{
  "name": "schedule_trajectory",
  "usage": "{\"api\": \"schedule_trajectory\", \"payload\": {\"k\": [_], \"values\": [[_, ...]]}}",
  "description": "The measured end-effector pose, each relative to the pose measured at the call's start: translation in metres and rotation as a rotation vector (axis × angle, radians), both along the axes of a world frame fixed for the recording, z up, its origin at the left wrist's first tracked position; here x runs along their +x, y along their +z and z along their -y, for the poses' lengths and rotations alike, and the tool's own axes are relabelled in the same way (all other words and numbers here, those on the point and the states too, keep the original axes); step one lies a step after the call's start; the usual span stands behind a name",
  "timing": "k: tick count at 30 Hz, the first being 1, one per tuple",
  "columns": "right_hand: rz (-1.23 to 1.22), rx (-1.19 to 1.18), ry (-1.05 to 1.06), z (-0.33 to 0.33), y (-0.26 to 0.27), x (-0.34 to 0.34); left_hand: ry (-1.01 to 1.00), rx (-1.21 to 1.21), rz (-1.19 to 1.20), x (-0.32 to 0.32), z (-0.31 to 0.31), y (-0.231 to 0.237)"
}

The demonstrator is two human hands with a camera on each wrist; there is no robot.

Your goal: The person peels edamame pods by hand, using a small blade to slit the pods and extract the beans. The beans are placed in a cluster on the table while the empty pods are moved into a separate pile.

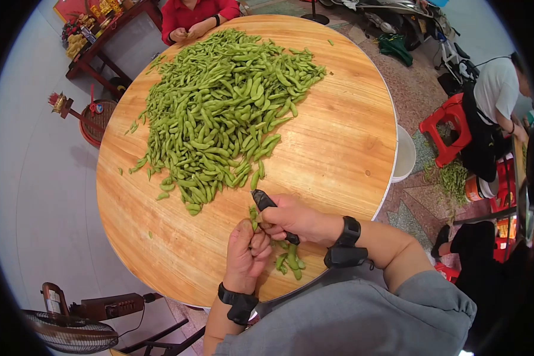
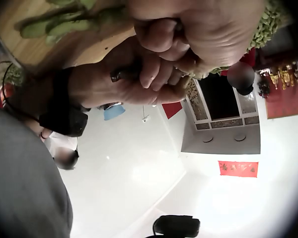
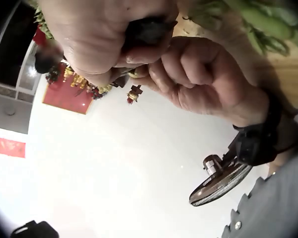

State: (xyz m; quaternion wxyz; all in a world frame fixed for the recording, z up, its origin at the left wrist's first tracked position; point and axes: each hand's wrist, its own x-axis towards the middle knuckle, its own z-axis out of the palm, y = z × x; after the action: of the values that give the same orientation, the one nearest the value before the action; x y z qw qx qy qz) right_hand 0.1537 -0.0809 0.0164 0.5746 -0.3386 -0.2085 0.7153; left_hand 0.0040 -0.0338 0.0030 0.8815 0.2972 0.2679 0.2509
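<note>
My left hand (image 1: 247,252) pinches a green soybean pod (image 1: 253,218) between thumb and fingers, over the near part of the round wooden table. Close against it, my right hand (image 1: 296,216) grips a black-handled tool (image 1: 262,200) whose handle runs through the fist. In the right wrist view a short grey metal part (image 3: 121,80) of it shows beside the pod, and I cannot tell what kind of tool it is. A few pods (image 1: 292,261) lie by the table edge below my right hand. Beyond both hands spreads a large heap of pods (image 1: 219,113).
The round table (image 1: 338,136) has a metal-edged rim. A person in red (image 1: 190,21) sits at the far side, hands together. On the right are a white bucket (image 1: 403,154), a red stool (image 1: 448,127) and another person (image 1: 495,95). A fan (image 1: 71,332) stands lower left.
</note>
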Motion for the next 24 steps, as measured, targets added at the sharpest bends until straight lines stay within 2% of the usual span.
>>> {"api": "schedule_trajectory", "payload": {"k": [1,2,4,5,7,11,13,21,24], "values": [[-0.119,-0.006,0.028,-0.001,-0.001,0.001,-0.020,-0.055,0.058,-0.002,-0.001,-0.002],[-0.115,-0.005,0.025,-0.001,0.000,0.002,-0.040,-0.111,0.117,-0.002,-0.002,-0.003],[0.070,0.060,0.049,0.000,0.010,0.002,-0.034,-0.160,0.140,-0.002,-0.005,0.000],[0.074,0.059,0.049,0.001,0.011,0.002,-0.024,-0.208,0.160,-0.002,-0.006,0.002],[0.340,0.107,0.031,0.001,0.014,0.003,-0.016,-0.214,0.138,-0.002,-0.005,0.003],[0.442,0.143,0.041,-0.003,0.007,0.004,-0.050,-0.232,0.182,-0.003,-0.007,-0.001],[0.522,0.239,-0.081,-0.005,0.001,-0.002,-0.026,-0.227,0.164,-0.001,-0.005,0.003],[0.462,0.135,-0.109,-0.004,-0.002,-0.007,-0.055,-0.244,0.086,0.000,-0.005,0.001],[0.361,0.123,-0.112,-0.004,-0.002,-0.005,-0.100,-0.268,0.113,0.000,-0.005,0.002]]}}
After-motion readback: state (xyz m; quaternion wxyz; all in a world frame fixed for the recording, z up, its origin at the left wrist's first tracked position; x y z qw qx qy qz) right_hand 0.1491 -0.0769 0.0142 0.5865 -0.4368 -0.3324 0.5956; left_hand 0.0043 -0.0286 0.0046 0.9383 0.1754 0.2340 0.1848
